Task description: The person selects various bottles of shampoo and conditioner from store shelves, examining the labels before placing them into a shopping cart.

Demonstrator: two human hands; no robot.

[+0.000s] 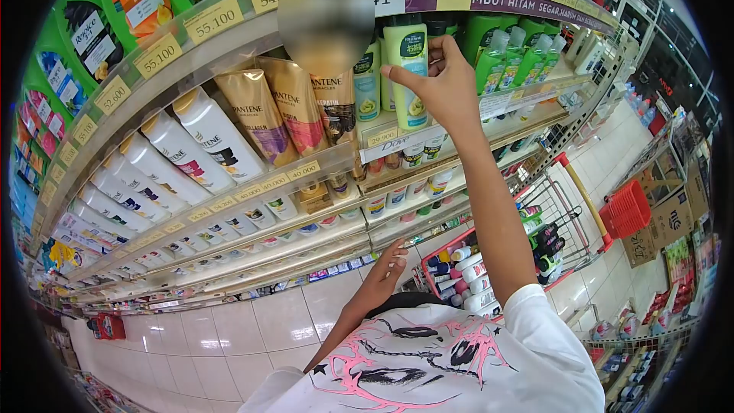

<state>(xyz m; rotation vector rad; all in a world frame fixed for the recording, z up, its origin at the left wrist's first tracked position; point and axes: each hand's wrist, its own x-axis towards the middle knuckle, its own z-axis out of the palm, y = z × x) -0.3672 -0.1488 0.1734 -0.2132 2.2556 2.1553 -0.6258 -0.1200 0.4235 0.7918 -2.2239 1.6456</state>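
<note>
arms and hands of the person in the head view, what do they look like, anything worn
The left hand and right hand are ungloved, with no watch or bracelet visible. The white T-shirt has short sleeves, leaving the forearms uncovered, and a pink and black print.

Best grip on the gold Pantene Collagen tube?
I'd pinch the upper body of the gold Pantene Collagen tube, coming from the aisle side: its broad end is up, while another gold Pantene tube crowds its right and the shelf lip fronts its foot.
</note>
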